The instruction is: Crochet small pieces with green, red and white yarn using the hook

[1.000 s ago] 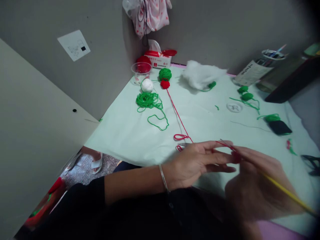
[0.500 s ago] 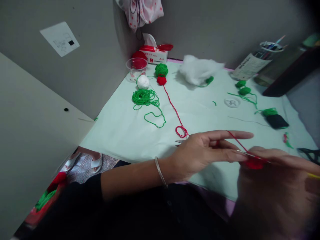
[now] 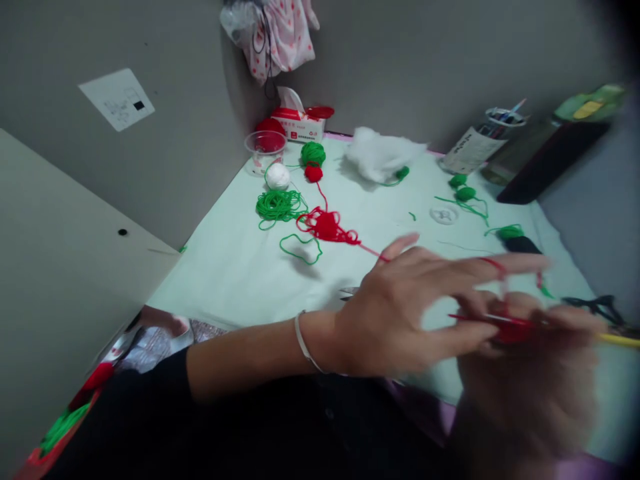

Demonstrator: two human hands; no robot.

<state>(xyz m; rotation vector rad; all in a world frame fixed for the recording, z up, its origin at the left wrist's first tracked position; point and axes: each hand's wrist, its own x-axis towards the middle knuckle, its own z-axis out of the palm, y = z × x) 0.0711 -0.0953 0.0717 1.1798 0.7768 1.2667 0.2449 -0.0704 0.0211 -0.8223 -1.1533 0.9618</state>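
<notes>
My left hand [image 3: 395, 317] pinches a small red crochet piece [image 3: 513, 330] between thumb and fingers. Red yarn loops over its outstretched index finger. Around a crochet hook with a yellow handle [image 3: 619, 341], my right hand [image 3: 533, 383] is closed; it is blurred, and the hook's metal shaft lies along the red piece. From the left hand the strand runs back to a loose red yarn tangle [image 3: 326, 225], then to a small red yarn ball [image 3: 313, 173]. Scissor tips [image 3: 349, 292] show beside my left wrist.
Green yarn [image 3: 280, 205], a white yarn ball [image 3: 278, 177], a plastic cup [image 3: 265, 160] and a tissue box [image 3: 299, 127] stand back left. White stuffing [image 3: 383, 155] lies at the back. A pen holder [image 3: 473, 150], dark-fronted container [image 3: 550, 163] and black glasses [image 3: 595, 307] are right.
A loose clump of red yarn now lies where a straight strand with one small loop was. My left hand has turned and its index finger reaches further right. The view has shifted slightly.
</notes>
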